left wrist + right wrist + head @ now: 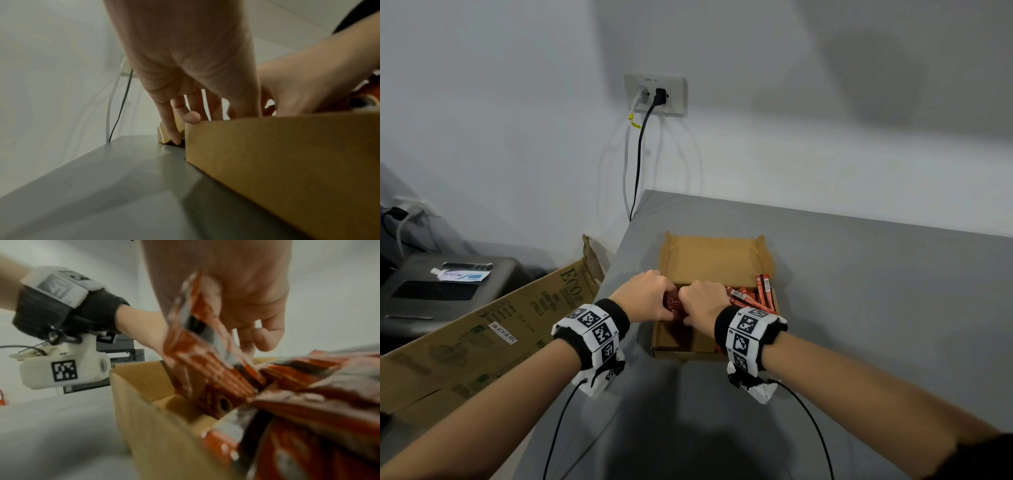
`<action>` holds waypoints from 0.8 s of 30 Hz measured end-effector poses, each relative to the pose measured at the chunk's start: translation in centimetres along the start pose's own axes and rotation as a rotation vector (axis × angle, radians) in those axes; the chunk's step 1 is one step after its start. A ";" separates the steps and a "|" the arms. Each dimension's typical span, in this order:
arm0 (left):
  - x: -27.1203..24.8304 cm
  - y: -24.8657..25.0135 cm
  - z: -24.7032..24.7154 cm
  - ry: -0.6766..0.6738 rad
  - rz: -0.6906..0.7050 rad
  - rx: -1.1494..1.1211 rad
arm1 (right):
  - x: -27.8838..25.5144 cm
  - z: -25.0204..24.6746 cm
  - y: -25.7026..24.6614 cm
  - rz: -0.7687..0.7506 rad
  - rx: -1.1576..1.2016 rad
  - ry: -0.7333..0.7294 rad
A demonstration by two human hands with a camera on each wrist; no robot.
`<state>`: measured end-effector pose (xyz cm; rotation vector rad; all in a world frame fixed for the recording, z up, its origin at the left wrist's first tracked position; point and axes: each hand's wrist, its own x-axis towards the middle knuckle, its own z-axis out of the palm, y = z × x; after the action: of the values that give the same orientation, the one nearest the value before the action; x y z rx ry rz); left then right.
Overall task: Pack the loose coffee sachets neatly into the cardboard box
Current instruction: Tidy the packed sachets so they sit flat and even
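An open cardboard box (pixel 709 260) sits on the grey table (pixel 876 308) with its lid folded back. Red coffee sachets (pixel 753 294) lie heaped in its right half, blurred in the right wrist view (pixel 308 402). Both hands meet over the box's left half. My left hand (pixel 650 298) and my right hand (pixel 703 301) grip a bundle of sachets (pixel 675 306) between them. In the right wrist view the bundle (pixel 205 356) points down into the box (pixel 144 418). In the left wrist view two fingers (pixel 191 116) of my left hand hang outside the box wall (pixel 287 162).
The table's left edge runs just left of the box. Beyond it a large flattened carton (pixel 500 329) leans, with a dark printer (pixel 448 284) behind. Two cables hang from a wall socket (pixel 654 94) behind the table. Bare grey tabletop lies to the right and in front.
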<state>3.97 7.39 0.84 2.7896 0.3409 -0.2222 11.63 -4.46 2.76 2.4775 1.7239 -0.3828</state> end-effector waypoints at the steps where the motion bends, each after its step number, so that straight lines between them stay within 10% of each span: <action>1: 0.1 -0.1 0.2 0.009 0.000 0.011 | -0.1 -0.2 0.4 0.000 0.037 0.001; 8: 0.4 -0.8 1.2 0.072 0.021 -0.028 | -2.6 -2.6 6.9 -0.014 0.368 0.127; 15: 0.5 -0.9 1.4 0.083 0.018 -0.021 | -4.4 0.1 6.3 -0.305 0.080 -0.033; 24: 0.5 -0.8 1.4 0.080 0.007 -0.026 | -3.9 -2.0 6.3 -0.084 0.684 0.186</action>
<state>4.09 7.77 -0.80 2.7793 0.3507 -0.1040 16.52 -9.77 5.32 2.9691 2.0380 -0.9099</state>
